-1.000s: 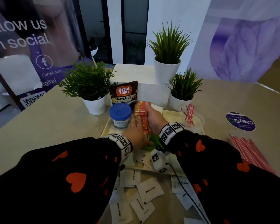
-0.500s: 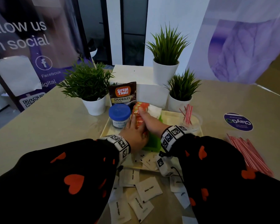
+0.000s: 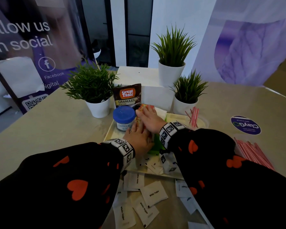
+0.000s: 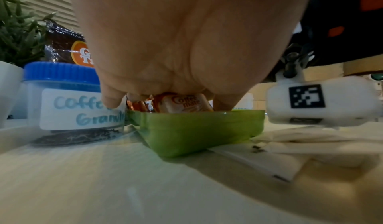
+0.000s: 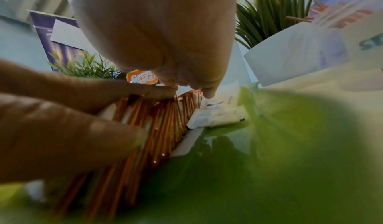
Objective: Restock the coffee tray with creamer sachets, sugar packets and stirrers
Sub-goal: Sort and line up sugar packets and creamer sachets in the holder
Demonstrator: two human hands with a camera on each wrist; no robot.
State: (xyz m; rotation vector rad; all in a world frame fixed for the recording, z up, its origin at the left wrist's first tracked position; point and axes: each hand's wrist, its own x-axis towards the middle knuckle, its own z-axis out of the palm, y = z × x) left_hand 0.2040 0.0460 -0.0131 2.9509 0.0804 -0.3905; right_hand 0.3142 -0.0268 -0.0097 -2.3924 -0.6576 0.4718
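Note:
A row of orange creamer sachets (image 3: 139, 119) stands in a green box (image 3: 155, 148) on the cream tray (image 3: 110, 134). My left hand (image 3: 137, 129) grips the near end of the row; in the left wrist view, thumb and fingers straddle the sachets (image 4: 186, 104) above the box wall (image 4: 196, 129). My right hand (image 3: 144, 112) lies flat over the far end, fingertips down at the last sachets (image 5: 165, 121). White sugar packets (image 5: 217, 113) lie in the box beside them. More sugar packets (image 3: 153, 194) are scattered on the table. Red-striped stirrers (image 3: 194, 115) stand in a clear cup.
A blue-lidded coffee granules jar (image 3: 123, 117) stands left of the box, touching my left hand's fingers. A Great Taste pouch (image 3: 127, 95) and three potted plants (image 3: 96, 90) stand behind the tray. Loose stirrers (image 3: 253, 152) lie on the table at right, near a round sticker (image 3: 245, 125).
The row of sachets has gone from held up between both hands down into the green box. My right hand has flattened on top of it; the left hand stays at the near end.

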